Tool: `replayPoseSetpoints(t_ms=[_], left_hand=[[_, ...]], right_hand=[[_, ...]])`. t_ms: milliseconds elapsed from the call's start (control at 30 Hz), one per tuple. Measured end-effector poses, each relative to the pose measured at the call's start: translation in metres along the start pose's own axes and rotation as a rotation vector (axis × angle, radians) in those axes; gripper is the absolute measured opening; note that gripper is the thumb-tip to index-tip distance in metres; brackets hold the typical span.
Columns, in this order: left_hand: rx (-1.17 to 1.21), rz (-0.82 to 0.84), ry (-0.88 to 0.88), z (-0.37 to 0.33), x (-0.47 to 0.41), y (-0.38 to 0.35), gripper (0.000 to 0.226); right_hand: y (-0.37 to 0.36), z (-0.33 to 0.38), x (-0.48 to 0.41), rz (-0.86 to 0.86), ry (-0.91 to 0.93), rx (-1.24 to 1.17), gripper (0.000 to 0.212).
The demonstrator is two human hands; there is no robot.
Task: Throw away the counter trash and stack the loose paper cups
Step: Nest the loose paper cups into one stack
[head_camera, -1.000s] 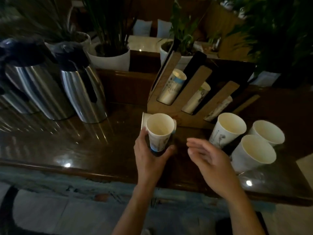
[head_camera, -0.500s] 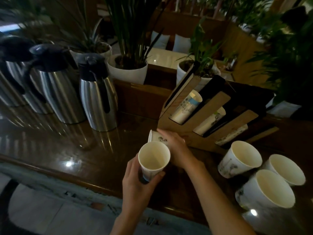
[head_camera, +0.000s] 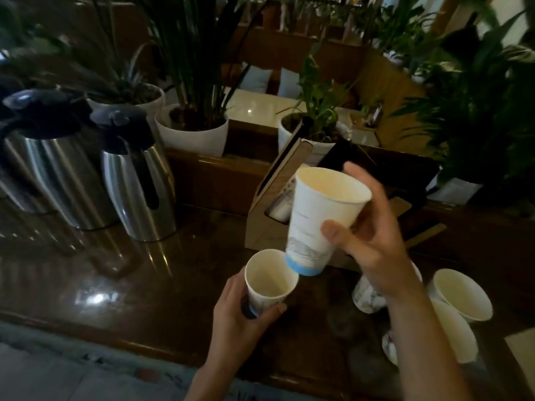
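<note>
Raised cup [head_camera: 321, 218]: white paper cup with a blue band at its base, held in the air above the counter, tilted, mouth up and toward the camera; its base sits just over the far right rim of the lower cup, whether touching it cannot be told.
Right hand [head_camera: 373, 238]: clamped on the raised cup; the thumb presses the near side of the wall, the fingers [head_camera: 363, 180] wrap round the far side up near the rim.
Lower cup [head_camera: 270, 280]: same kind of cup, upright, mouth open and empty, below and left of the raised cup.
Left hand [head_camera: 237, 319]: wrapped round the lower cup's bottom half, thumb on the near right side, fingers on the left side, closed on the wall.
Loose cups [head_camera: 461, 293]: three standing on the counter to the right of the lower cup, close together, one partly hidden behind the right wrist.
Cup holder [head_camera: 269, 224]: slanted cardboard rack just behind the raised cup, with a cup lying in its nearest slot.
Counter [head_camera: 144, 285]: dark glossy wood under all the cups.
Steel jugs [head_camera: 136, 180]: with black lids, well left of the lower cup, at the counter's back.
Potted plants [head_camera: 197, 131]: in white pots behind the jugs and the cup holder.
</note>
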State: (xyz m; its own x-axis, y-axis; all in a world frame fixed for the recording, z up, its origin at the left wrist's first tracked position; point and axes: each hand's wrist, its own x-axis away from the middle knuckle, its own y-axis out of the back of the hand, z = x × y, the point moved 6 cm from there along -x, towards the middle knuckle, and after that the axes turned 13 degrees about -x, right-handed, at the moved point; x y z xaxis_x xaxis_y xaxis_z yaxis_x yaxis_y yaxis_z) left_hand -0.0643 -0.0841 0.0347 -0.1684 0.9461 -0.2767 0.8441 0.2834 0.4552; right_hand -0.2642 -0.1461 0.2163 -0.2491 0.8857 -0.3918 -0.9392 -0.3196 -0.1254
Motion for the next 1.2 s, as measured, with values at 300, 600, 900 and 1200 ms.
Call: replayPoseSetpoints(t_ms=[300,600,900,1200], left_hand=[[0.075,0.074,-0.058,-0.013,-0.016,-0.022,0.082],[0.066,0.094,-0.056,-0.010,-0.015,-0.027,0.084],[0.137,0.163,-0.014,-0.012,-0.011,-0.039,0.088],[0.172,0.226,-0.030,-0.017,-0.012,-0.056,0.093]], right_hand=[[-0.009,-0.068,0.026,-0.021,-0.156,0.375,0.095],[-0.016,-0.095,0.054,0.021,-0.281,0.684,0.109],[0.039,-0.039,0.048,-0.167,-0.311,1.030,0.087],[0.082,-0.009,0.048,-0.186,-0.606,1.253,0.079]])
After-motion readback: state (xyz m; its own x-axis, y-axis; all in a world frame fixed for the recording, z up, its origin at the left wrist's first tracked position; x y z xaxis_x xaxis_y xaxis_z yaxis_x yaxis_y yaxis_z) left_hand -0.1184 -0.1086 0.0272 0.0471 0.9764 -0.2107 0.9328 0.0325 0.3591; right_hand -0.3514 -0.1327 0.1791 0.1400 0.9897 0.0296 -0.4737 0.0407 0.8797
